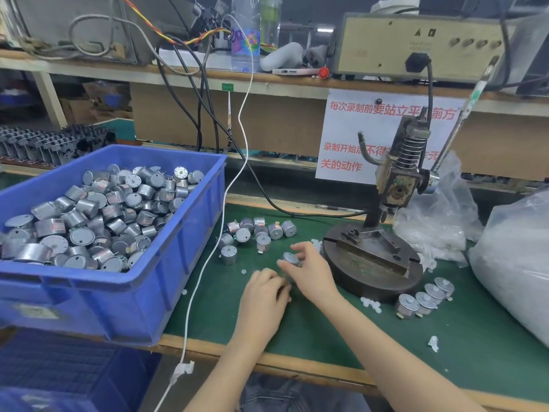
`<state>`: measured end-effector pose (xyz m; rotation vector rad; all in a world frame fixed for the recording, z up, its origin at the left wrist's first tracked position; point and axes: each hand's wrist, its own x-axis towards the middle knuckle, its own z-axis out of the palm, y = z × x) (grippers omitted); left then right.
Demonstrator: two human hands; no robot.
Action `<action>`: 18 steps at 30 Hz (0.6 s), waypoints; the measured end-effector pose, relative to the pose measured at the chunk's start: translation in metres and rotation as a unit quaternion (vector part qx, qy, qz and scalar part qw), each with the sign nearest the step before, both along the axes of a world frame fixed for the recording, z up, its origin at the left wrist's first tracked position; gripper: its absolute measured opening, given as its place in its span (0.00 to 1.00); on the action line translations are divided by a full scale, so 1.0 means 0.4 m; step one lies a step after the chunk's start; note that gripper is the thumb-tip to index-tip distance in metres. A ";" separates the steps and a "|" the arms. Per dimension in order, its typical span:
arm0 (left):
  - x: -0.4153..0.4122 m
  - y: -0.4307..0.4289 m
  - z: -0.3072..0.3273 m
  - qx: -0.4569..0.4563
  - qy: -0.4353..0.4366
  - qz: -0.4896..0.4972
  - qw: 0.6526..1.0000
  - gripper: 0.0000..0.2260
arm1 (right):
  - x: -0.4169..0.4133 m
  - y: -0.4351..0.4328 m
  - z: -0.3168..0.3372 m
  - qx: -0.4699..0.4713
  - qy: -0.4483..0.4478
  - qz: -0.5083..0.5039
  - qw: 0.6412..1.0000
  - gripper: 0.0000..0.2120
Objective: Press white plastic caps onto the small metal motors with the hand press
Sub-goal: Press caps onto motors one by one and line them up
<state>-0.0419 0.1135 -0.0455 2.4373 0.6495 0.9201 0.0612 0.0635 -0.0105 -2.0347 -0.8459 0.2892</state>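
While the right hand (309,272) pinched a motor (290,258) between thumb and fingertips just left of the hand press (395,185), the left hand (264,292) lay curled beside it, whatever it held hidden. A cap seated crooked on the shaft could jam or crack under the press, and loose white caps (371,304) on the green mat (326,337) could scatter.

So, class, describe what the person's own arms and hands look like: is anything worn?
Both are bare: the left hand and right hand show no gloves, rings or watch, and the left forearm and right forearm show no sleeves up to the picture's lower edge.
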 end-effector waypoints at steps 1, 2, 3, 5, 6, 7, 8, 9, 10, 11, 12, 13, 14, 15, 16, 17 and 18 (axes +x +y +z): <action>-0.001 0.002 0.003 -0.029 -0.021 0.019 0.999 0.07 | 0.003 -0.017 -0.002 0.024 0.020 0.008 0.999 0.21; -0.003 0.006 0.006 -0.064 -0.043 0.041 0.996 0.06 | 0.004 -0.033 -0.005 0.037 0.029 0.023 0.999 0.22; -0.004 0.010 0.010 -0.104 -0.065 0.063 0.990 0.06 | 0.005 -0.046 -0.010 0.035 0.024 0.042 0.998 0.23; -0.010 0.017 0.018 -0.185 -0.098 0.103 0.972 0.07 | 0.000 -0.065 -0.030 -0.002 -0.024 0.080 0.996 0.25; -0.011 0.020 0.020 -0.210 -0.105 0.114 0.965 0.07 | -0.004 -0.071 -0.043 -0.018 -0.048 0.093 0.994 0.25; -0.012 0.021 0.020 -0.221 -0.105 0.118 0.962 0.07 | -0.009 -0.076 -0.057 -0.025 -0.063 0.099 0.993 0.24; -0.013 0.021 0.019 -0.223 -0.101 0.115 0.963 0.08 | -0.013 -0.080 -0.068 -0.024 -0.073 0.100 0.992 0.24; -0.013 0.019 0.018 -0.224 -0.098 0.110 0.964 0.07 | -0.017 -0.083 -0.076 -0.020 -0.084 0.101 0.991 0.23; -0.013 0.018 0.016 -0.225 -0.096 0.106 0.964 0.07 | -0.019 -0.085 -0.081 -0.018 -0.092 0.103 0.990 0.23; -0.013 0.019 0.016 -0.227 -0.094 0.105 0.964 0.07 | -0.019 -0.086 -0.082 -0.018 -0.097 0.107 0.989 0.22; -0.012 0.021 0.014 -0.229 -0.091 0.108 0.963 0.07 | -0.018 -0.088 -0.084 -0.018 -0.098 0.112 0.989 0.22; -0.011 0.022 0.014 -0.229 -0.089 0.111 0.963 0.07 | -0.015 -0.088 -0.085 -0.017 -0.097 0.118 0.988 0.22; -0.011 0.022 0.013 -0.227 -0.086 0.111 0.964 0.07 | -0.013 -0.089 -0.087 -0.017 -0.097 0.123 0.988 0.22; -0.011 0.022 0.013 -0.225 -0.083 0.110 0.965 0.07 | -0.012 -0.091 -0.087 -0.019 -0.097 0.127 0.987 0.22; -0.012 0.021 0.013 -0.224 -0.081 0.107 0.965 0.07 | -0.011 -0.091 -0.087 -0.021 -0.099 0.131 0.986 0.22; -0.012 0.021 0.014 -0.222 -0.078 0.106 0.966 0.07 | -0.011 -0.091 -0.087 -0.025 -0.101 0.133 0.986 0.22; -0.013 0.021 0.014 -0.221 -0.076 0.106 0.966 0.07 | -0.012 -0.091 -0.087 -0.028 -0.104 0.133 0.985 0.22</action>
